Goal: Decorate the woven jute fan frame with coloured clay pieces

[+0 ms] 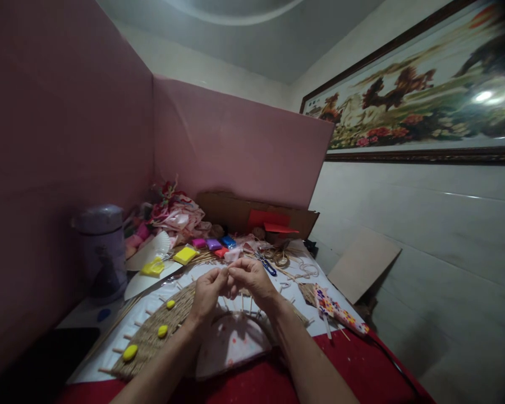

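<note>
My left hand (210, 289) and my right hand (250, 280) meet fingertip to fingertip in the middle of the view. Both are pinched closed; whatever lies between the fingers is hidden or too small to name. Beneath them is a woven straw arch (151, 334) with wooden sticks poking out along its edges. On its left side sit three yellow clay pieces, one of them a flattened ball (130, 353) near the lower end. Inside the arch lies a pale spotted half-round panel (231, 342).
Yellow clay (185, 256), blue-handled scissors (267, 265) and twine (307, 267) lie behind the hands. A lidded lilac tumbler (103, 252) stands left. A flower-patterned glue gun (340, 314) with a cord lies right. Pink fabric (180, 216) is heaped at the back.
</note>
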`<state>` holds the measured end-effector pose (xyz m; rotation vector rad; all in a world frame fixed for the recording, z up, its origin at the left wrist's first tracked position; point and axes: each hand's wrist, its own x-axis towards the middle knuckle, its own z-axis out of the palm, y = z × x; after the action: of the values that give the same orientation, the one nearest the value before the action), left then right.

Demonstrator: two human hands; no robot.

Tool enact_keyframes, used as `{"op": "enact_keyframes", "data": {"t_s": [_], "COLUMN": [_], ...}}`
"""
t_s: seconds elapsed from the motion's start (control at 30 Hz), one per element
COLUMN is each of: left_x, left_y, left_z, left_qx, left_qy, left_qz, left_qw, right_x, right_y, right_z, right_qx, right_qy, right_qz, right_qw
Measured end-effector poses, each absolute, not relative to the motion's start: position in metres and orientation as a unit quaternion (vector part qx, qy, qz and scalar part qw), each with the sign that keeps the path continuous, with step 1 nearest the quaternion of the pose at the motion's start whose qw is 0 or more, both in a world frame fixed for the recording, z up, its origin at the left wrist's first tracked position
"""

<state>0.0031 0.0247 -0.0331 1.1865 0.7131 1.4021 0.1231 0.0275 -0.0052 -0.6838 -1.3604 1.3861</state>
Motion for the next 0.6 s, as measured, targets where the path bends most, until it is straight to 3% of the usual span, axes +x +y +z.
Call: {"op": "enact_keyframes", "data": {"t_s": [0.6], "left_x": [0.0045], "left_y": [0.0270], "left_z": [-0.0386], "left_qx": [0.503], "left_qy": [0.320], "left_qz": [0.578], "left_qw": [0.557], "right_x": [0.1222], "right_y": [0.0307], "right_z": [-0.0096], "right_qx": [-0.303], "right_qy": [-0.518], "right_qz": [0.612], "right_qw": [0.515]}}
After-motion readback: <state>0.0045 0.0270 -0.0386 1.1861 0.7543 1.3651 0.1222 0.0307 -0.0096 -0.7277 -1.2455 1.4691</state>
